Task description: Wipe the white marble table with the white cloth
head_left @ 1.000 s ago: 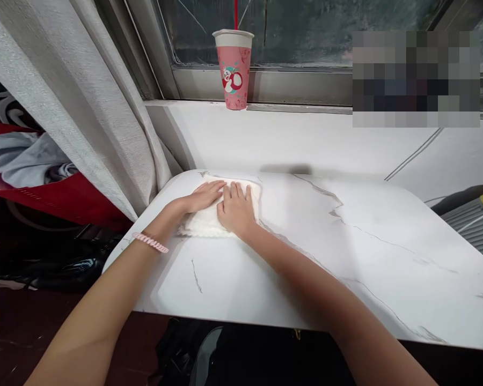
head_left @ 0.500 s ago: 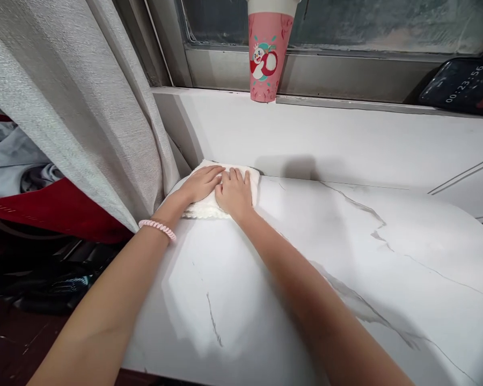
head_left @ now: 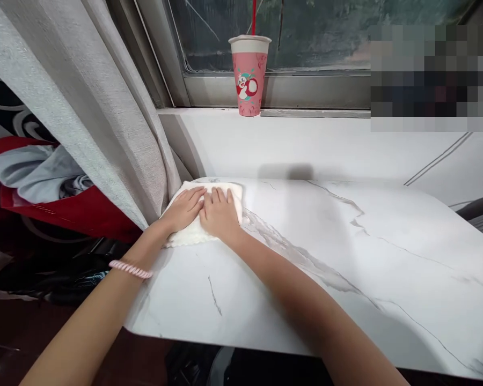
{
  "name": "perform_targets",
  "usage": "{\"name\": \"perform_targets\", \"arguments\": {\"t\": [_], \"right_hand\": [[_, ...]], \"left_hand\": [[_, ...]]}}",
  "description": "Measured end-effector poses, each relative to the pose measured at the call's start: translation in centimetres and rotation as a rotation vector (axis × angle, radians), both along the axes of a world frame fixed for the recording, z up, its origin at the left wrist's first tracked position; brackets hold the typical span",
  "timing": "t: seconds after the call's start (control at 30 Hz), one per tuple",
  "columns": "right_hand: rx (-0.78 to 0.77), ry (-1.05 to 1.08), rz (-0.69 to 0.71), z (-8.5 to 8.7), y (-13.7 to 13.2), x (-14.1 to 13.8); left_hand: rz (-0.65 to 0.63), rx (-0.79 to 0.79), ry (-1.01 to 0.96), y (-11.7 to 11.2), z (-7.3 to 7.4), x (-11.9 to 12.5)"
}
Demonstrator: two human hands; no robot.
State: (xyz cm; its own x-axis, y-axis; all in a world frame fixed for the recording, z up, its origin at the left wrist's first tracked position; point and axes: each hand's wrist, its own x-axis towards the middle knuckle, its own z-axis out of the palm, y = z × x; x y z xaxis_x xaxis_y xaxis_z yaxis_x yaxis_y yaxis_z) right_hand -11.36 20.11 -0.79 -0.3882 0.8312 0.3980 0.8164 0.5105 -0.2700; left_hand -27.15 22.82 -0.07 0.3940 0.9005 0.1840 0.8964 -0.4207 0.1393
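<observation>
A cream-white cloth [head_left: 193,234] lies spread on the white marble-patterned tabletop [head_left: 265,305], at its left end by the curtain. My left hand [head_left: 184,208] rests flat on the cloth's left part, fingers stretched out toward the right. Beside it my right hand [head_left: 219,213] presses palm-down on the cloth's right part, fingers pointing away from me. The fingertips of the left hand come close to the right hand. A pink coiled band [head_left: 131,269] circles my left wrist. Both hands lie on top of the cloth without gripping it.
A pink paper cup [head_left: 250,80] with a red straw stands on the window ledge behind the table. The grey curtain [head_left: 116,107] hangs against the table's left end. Beyond it is a red bag [head_left: 68,214] with clothes. A blurred-out patch covers the upper right.
Both hands and the cloth have slid toward me and slightly left, off the table's back edge. The camera view has also shifted, showing the cup's rim and the table's front edge.
</observation>
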Motion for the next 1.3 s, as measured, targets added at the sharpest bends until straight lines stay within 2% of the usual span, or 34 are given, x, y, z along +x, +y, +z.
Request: {"name": "perform_targets", "arguments": {"t": [0.1, 0.2, 0.27, 0.37, 0.47, 0.57, 0.63, 0.73, 0.87, 0.97, 1.07, 1.17, 1.3], "right_hand": [[0.007, 0.006, 0.105, 0.1, -3.8, -0.2], [0.006, 0.016, 0.205, 0.5, -8.2, 0.3], [0.004, 0.015, 0.284, 0.8, -11.0, 1.2], [0.022, 0.021, 0.404, 0.9, -14.0, 3.7], [0.047, 0.053, 0.454, 0.8, -15.7, 6.7], [0.052, 0.088, 0.438, 0.6, -16.3, 9.6], [0.046, 0.09, 0.404, 0.5, -16.0, 11.0], [0.034, 0.066, 0.324, 0.1, -14.1, 12.1], [0.006, 0.057, 0.185, -0.1, -8.4, 12.7], [-0.021, 0.062, 0.068, -0.1, -2.9, 12.9], [-0.041, 0.085, -0.013, 0.0, 2.0, 13.2], [-0.065, 0.118, -0.036, 0.1, 5.3, 13.9], [-0.08, 0.119, -0.014, 0.4, 7.2, 15.1]], "left_hand": [[0.025, 0.025, 0.043, -5.0, -0.6, -1.6], [0.043, 0.067, 0.075, -11.0, -1.2, -2.2], [0.066, 0.132, 0.091, -15.1, -1.6, -1.6], [0.13, 0.235, 0.101, -20.2, -2.0, 1.0], [0.173, 0.255, 0.086, -23.2, -2.4, 4.5], [0.162, 0.217, 0.048, -23.8, -2.5, 7.3], [0.139, 0.155, 0.033, -22.7, -2.4, 8.5], [0.109, 0.039, 0.031, -19.0, -1.8, 9.6], [0.029, -0.072, 0.04, -10.7, -0.6, 10.9], [-0.036, -0.027, 0.016, -4.0, -0.1, 12.1], [-0.026, 0.006, -0.047, 1.2, 0.3, 13.5], [0.01, 0.012, -0.093, 4.3, 0.5, 14.8], [0.01, 0.01, -0.099, 6.2, 0.5, 15.7]]}}
